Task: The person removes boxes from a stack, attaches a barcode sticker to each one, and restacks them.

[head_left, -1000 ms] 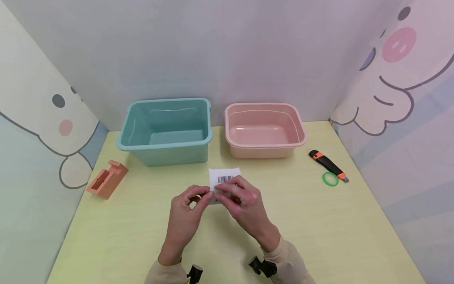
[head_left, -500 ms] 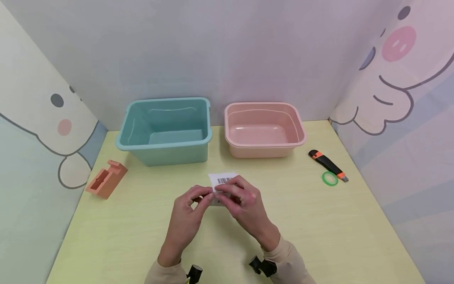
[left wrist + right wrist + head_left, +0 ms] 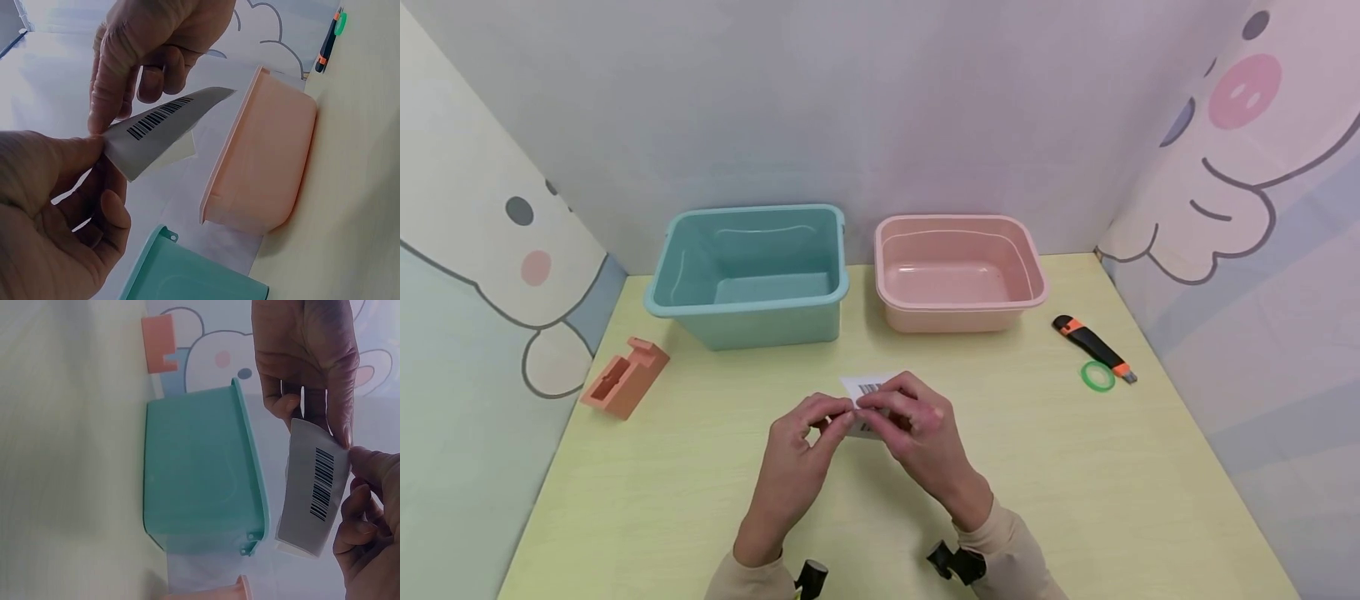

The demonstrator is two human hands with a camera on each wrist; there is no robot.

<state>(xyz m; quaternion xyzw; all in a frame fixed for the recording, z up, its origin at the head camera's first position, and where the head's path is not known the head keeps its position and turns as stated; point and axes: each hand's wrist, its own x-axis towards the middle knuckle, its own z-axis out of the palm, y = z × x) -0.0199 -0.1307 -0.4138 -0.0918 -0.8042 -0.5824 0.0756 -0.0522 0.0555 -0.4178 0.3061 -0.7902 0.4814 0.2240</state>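
Note:
In the head view, a white barcode sticker point(image 3: 856, 386) is held between both hands, above the middle of the table. My left hand point(image 3: 797, 458) pinches its near left edge between thumb and index finger. My right hand point(image 3: 934, 446) has thumb and index finger pinched at the same spot, fingertips against the left ones, and hides much of the sheet. The left wrist view has the sticker point(image 3: 156, 128) bent in a curve, with a cream layer point(image 3: 178, 151) showing behind it. Seen from the right wrist, the barcode side of the sticker point(image 3: 304, 481) hangs tilted between the hands.
A teal bin point(image 3: 760, 327) and a smaller pink basin point(image 3: 955, 321) stand along the back wall. On the left lies an orange tape dispenser point(image 3: 627, 379). A black and orange utility knife point(image 3: 1093, 346) and a green tape ring point(image 3: 1097, 377) lie at the right.
The sticker's far edge has tipped down and nearer to the hands, so less of the barcode shows. Both hands keep nearly the same place and pinch.

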